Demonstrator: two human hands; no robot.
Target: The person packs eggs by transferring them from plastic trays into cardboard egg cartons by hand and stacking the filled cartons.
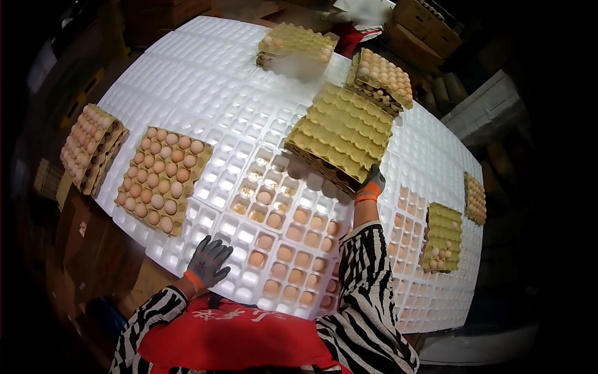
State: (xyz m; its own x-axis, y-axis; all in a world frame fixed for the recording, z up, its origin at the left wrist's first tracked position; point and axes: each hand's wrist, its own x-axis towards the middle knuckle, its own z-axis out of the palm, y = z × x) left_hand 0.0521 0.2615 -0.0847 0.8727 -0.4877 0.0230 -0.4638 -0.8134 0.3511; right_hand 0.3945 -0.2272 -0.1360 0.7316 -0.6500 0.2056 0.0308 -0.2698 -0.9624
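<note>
My left hand (pixel 209 262), in a grey glove with an orange cuff, is spread at the near edge of the white foam trays (pixel 215 232). Its fingers are apart and hold nothing. Right of centre, my right hand (pixel 372 184) is at the near right corner of a stack of yellowish egg cartons (pixel 342 131) and grips it; some fingers are hidden. The top carton shows no eggs. Below the stack, brown eggs (pixel 284 252) sit in foam cells, and a few cells hold tan bits (pixel 256 215). A carton full of eggs (pixel 164 176) lies left of centre.
Stacked egg cartons stand at the far left (pixel 90 146), the back (pixel 296 45) and the back right (pixel 380 75). On the right are a carton with several eggs (pixel 443 237) and another full one (pixel 474 198). Cardboard boxes (pixel 420 28) and a red garment (pixel 350 38) show behind the foam.
</note>
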